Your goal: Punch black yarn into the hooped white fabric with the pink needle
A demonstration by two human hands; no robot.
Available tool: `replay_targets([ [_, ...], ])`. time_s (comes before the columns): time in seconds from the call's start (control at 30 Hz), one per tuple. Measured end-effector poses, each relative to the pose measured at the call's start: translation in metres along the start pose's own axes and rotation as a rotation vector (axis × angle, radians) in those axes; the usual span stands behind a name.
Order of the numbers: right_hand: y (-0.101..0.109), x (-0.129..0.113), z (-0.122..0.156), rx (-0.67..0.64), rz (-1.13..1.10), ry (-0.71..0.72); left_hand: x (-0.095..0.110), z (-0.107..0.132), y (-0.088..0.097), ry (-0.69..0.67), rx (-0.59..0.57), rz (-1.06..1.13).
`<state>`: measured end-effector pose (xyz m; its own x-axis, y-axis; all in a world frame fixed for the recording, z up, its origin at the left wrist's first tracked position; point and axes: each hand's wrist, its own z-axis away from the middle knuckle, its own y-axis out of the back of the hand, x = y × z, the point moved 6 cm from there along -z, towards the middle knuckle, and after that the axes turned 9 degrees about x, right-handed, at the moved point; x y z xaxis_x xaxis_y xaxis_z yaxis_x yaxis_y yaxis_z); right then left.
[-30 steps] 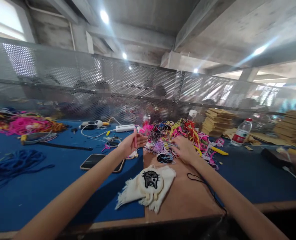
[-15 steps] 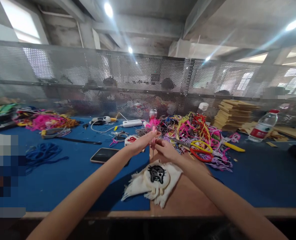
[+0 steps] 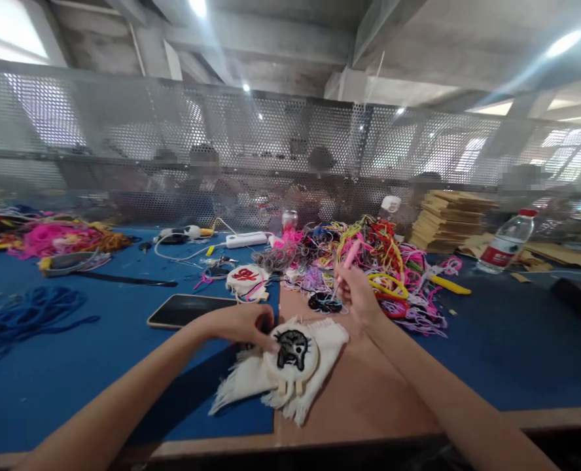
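My left hand point(image 3: 244, 325) is closed at the left edge of a round embroidery hoop point(image 3: 311, 363), its thumb on the front face. White fringed cloth point(image 3: 330, 340) is stretched in the hoop, with a black and grey cat face stitched on it. The fingers behind the hoop are hidden. My right hand point(image 3: 356, 291) is closed around a pink-handled punch needle point(image 3: 352, 254), raised to the right of the hoop and apart from it. A small bundle of black yarn point(image 3: 324, 302) lies on the table just left of this hand.
A phone point(image 3: 185, 310) and a second hoop with red stitching point(image 3: 246, 280) lie behind my left arm. A yarn heap point(image 3: 315, 242) spreads beyond my hands, with yellow-and-red scissors point(image 3: 387, 286) on it. A water bottle point(image 3: 506, 243) and stacked brown packets point(image 3: 447, 222) stand right.
My hands have parted. The left came down to the hoop's edge; the right moved right with the pink punch needle, which both hands were at before. The view has shifted slightly.
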<state>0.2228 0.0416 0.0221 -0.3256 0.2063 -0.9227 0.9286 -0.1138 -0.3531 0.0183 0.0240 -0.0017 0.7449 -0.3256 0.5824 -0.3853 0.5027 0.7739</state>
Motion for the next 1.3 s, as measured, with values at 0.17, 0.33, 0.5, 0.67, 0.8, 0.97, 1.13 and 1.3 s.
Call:
replay_targets([
  [0.17, -0.022, 0.029, 0.025, -0.290, 0.098, -0.262, 0.012, 0.011, -0.006, -0.080, 0.063, -0.059],
  [0.33, -0.032, 0.034, 0.046, -0.418, 0.153, -0.351, 0.016, 0.009, -0.012, -0.041, 0.097, 0.062],
  [0.5, -0.022, 0.017, 0.034, -0.356, 0.101, -0.146, 0.017, -0.002, -0.017, -0.062, 0.232, 0.319],
  [0.67, -0.012, 0.008, 0.021, -0.268, 0.128, 0.027, 0.023, -0.008, -0.014, -0.168, 0.378, 0.475],
  [0.8, -0.013, 0.011, 0.020, -0.298, 0.173, 0.061, 0.023, -0.009, -0.011, -0.216, 0.407, 0.555],
  [0.97, -0.014, 0.012, 0.021, -0.291, 0.149, 0.051, 0.019, -0.015, -0.015, -0.211, 0.336, 0.808],
  [1.13, -0.013, 0.019, 0.019, -0.244, -0.025, -0.098, 0.018, -0.018, -0.021, -0.159, 0.258, 1.057],
  [1.3, -0.016, 0.024, 0.021, -0.221, -0.089, -0.195, 0.022, -0.014, -0.022, -0.132, 0.253, 1.019],
])
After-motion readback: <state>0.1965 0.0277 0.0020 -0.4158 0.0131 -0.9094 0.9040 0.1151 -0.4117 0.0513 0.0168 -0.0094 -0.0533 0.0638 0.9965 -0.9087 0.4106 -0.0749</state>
